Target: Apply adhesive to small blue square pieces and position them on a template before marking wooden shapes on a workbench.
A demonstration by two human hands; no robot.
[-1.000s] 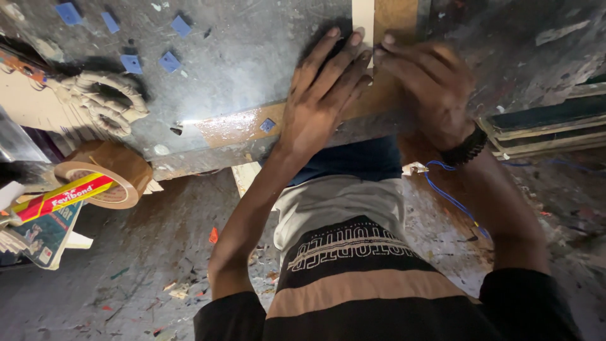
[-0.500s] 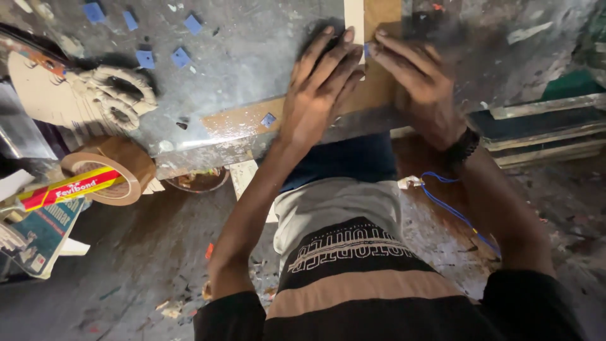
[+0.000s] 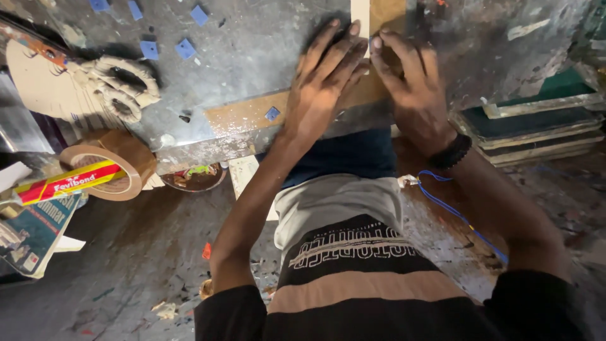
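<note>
Fingers of left hand (image 3: 325, 88) spread flat, pressing wooden strip (image 3: 252, 113) at near edge of worktable (image 3: 252, 50). Right hand (image 3: 413, 95) fingers together, also pressing, beside upright pale strip (image 3: 360, 12). Best keep pressure even, palms low, so joint seats square. Tape roll (image 3: 107, 164) well left.

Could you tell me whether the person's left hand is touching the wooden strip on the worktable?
Touching. The head view shows the left hand pressed flat across the wooden strip, its fingers lying on the wood with no gap visible.
</note>
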